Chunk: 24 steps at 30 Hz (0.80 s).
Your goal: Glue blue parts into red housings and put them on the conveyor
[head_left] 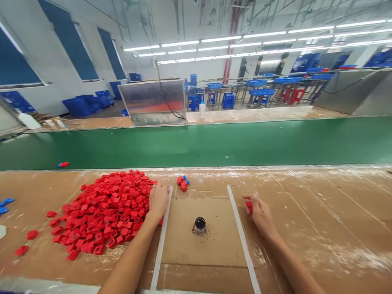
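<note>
A large heap of small red plastic pieces, many of them square with an opening, lies on the left of the bench. My left hand rests at the heap's right edge, fingers stretched forward and somewhat apart over the pieces. On the right, my right hand pinches a red piece between thumb and fingers, with one finger pointing left. Between my hands sits a small round pot of dark liquid on a cardboard sheet, with dark specks around it.
White tape strips flank the cardboard. Beyond it lies a small cluster of red and blue pieces. A green conveyor belt crosses behind the bench, carrying one red-and-blue piece. A white bottle stands past the belt.
</note>
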Available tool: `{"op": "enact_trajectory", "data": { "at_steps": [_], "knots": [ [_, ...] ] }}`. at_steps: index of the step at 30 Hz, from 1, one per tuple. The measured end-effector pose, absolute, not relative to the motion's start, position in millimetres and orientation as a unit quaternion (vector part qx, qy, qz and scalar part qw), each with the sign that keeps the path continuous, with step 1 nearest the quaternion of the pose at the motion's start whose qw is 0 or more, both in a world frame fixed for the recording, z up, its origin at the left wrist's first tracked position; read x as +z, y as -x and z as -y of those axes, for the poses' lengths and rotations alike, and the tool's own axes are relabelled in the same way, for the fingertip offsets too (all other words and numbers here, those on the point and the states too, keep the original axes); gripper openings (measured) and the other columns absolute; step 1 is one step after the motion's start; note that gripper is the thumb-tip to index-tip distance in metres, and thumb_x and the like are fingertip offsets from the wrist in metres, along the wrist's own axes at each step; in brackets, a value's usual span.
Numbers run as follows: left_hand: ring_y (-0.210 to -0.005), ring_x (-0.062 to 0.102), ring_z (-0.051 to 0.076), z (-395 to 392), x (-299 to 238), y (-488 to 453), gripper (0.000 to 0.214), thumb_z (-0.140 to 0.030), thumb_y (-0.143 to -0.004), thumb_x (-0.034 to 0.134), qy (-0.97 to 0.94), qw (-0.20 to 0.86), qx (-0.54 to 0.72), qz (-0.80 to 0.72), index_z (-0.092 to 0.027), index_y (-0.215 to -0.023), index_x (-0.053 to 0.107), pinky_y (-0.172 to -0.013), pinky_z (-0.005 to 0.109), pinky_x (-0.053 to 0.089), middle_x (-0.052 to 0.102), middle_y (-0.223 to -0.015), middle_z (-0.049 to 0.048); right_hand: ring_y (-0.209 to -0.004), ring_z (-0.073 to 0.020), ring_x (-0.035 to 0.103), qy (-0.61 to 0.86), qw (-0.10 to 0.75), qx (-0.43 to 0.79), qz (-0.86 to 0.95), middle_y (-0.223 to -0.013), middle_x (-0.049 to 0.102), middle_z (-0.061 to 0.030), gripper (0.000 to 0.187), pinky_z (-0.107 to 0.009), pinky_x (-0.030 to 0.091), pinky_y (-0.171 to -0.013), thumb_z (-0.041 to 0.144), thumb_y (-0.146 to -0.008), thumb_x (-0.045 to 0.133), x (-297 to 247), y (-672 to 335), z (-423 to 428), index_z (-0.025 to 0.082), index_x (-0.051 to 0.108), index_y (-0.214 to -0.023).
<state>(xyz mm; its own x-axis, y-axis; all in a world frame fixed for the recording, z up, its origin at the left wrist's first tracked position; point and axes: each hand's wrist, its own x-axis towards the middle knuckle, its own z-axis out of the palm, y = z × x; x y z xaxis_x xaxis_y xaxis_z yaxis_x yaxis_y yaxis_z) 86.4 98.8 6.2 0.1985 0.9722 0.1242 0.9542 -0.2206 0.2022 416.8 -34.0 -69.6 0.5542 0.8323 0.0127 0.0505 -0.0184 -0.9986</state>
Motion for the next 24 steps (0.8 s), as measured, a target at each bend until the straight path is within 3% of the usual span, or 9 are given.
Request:
{"op": "enact_trajectory", "data": {
  "at_steps": [3, 7, 11, 14, 16, 18, 21, 24],
  "knots": [
    [-0.094, 0.063, 0.034, -94, -4, -86, 0.039, -0.020, -0.096, 0.033, -0.798, 0.012, 0.084, -0.597, -0.008, -0.092, 0.070, -0.081, 0.043, 0.046, 0.063, -0.105, 0.0223, -0.042, -0.0121, 0.037, 0.620, 0.615, 0.350, 0.338, -0.052, 0.047, 0.0029, 0.059, -0.026, 0.026, -0.039, 0.072, -0.083, 0.050, -65, -415, 37, 0.015, 0.065, -0.088],
    [-0.096, 0.064, 0.035, -86, -3, -83, 0.031, -0.016, -0.094, 0.038, -0.835, -0.015, 0.071, -0.545, -0.008, -0.096, 0.068, -0.083, 0.044, 0.046, 0.065, -0.102, 0.0218, -0.049, -0.0124, 0.045, 0.579, 0.626, 0.401, 0.335, -0.066, 0.057, -0.0001, 0.048, -0.025, 0.031, -0.043, 0.059, -0.085, 0.054, -58, -419, 45, 0.017, 0.066, -0.103],
    [-0.093, 0.065, 0.037, -80, 9, -80, 0.026, -0.017, -0.092, 0.044, -0.857, -0.012, 0.076, -0.510, -0.010, -0.094, 0.069, -0.086, 0.050, 0.045, 0.070, -0.096, 0.0206, -0.058, -0.0116, 0.051, 0.548, 0.641, 0.428, 0.325, -0.078, 0.064, -0.0010, 0.054, -0.023, 0.040, -0.050, 0.053, -0.074, 0.071, -59, -426, 49, 0.019, 0.063, -0.114],
    [-0.096, 0.066, 0.031, -68, 21, -74, 0.024, -0.023, -0.092, 0.050, -0.854, 0.025, 0.115, -0.507, -0.015, -0.102, 0.070, -0.086, 0.043, 0.048, 0.071, -0.103, 0.0156, -0.068, -0.0123, 0.057, 0.536, 0.641, 0.449, 0.316, -0.092, 0.070, -0.0044, 0.057, -0.024, 0.048, -0.061, 0.053, -0.069, 0.077, -60, -431, 52, 0.021, 0.063, -0.113],
    [-0.092, 0.067, 0.026, -51, 24, -68, 0.025, -0.033, -0.090, 0.056, -0.819, 0.125, 0.216, -0.517, -0.019, -0.105, 0.070, -0.084, 0.037, 0.050, 0.073, -0.101, 0.0103, -0.076, -0.0135, 0.061, 0.534, 0.635, 0.464, 0.310, -0.098, 0.071, -0.0058, 0.054, -0.026, 0.051, -0.070, 0.053, -0.068, 0.080, -61, -433, 57, 0.021, 0.066, -0.109],
    [-0.079, 0.067, 0.022, -25, 19, -63, 0.033, -0.043, -0.084, 0.066, -0.725, 0.286, 0.332, -0.531, -0.018, -0.105, 0.071, -0.076, 0.033, 0.052, 0.073, -0.087, 0.0059, -0.081, -0.0139, 0.063, 0.538, 0.629, 0.472, 0.303, -0.100, 0.071, -0.0048, 0.051, -0.026, 0.053, -0.077, 0.052, -0.066, 0.083, -62, -432, 68, 0.022, 0.068, -0.105],
    [-0.068, 0.066, 0.017, 21, -1, -65, 0.044, -0.046, -0.070, 0.079, -0.535, 0.495, 0.425, -0.536, -0.016, -0.102, 0.072, -0.070, 0.028, 0.053, 0.071, -0.071, 0.0016, -0.082, -0.0128, 0.064, 0.552, 0.621, 0.473, 0.292, -0.102, 0.071, -0.0018, 0.047, -0.025, 0.054, -0.081, 0.050, -0.068, 0.085, -64, -425, 90, 0.025, 0.070, -0.105],
    [-0.075, 0.070, 0.016, 58, -25, -78, 0.048, -0.039, -0.062, 0.088, -0.393, 0.606, 0.471, -0.507, -0.017, -0.100, 0.071, -0.075, 0.025, 0.055, 0.073, -0.083, 0.0023, -0.086, -0.0139, 0.066, 0.573, 0.601, 0.474, 0.291, -0.107, 0.071, -0.0027, 0.045, -0.026, 0.055, -0.084, 0.048, -0.073, 0.082, -65, -411, 113, 0.025, 0.069, -0.110]
  ]
}}
